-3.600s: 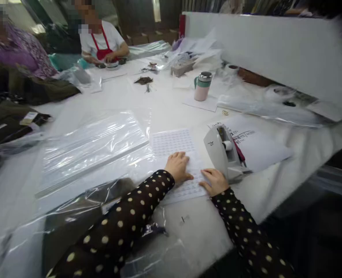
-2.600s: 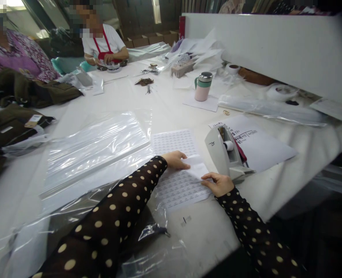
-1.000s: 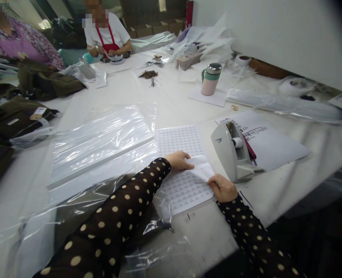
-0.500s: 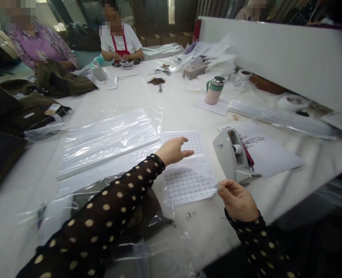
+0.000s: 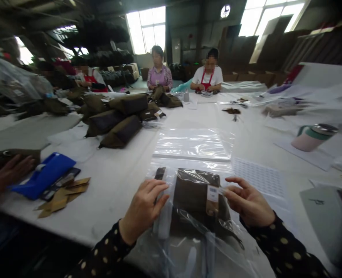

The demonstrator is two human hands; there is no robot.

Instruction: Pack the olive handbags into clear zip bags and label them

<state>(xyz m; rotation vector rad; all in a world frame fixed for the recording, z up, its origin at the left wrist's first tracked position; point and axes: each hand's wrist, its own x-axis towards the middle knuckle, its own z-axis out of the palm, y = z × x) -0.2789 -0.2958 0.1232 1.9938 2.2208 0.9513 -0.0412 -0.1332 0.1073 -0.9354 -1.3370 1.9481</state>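
In front of me lies a dark olive fabric bag inside a clear plastic bag. A white barcode label and a brown tag show through the film. My left hand rests on the plastic's left side, fingers stretched and thumb apart. Close to the barcode label, my right hand pinches a small translucent piece between thumb and forefinger; whether it is tape or a sticker I cannot tell. Beyond the bag is a stack of clear plastic bags. A printed label sheet lies to the right.
A grey tape dispenser and a tilted-looking mug stand right. Olive bags pile up at left. Nearer are a blue holder, brown tags and another person's hand. Co-workers sit across the table.
My view has swung left and up. My left hand has left the label sheet for the bagged item, and my right hand has carried the small translucent piece over to it.
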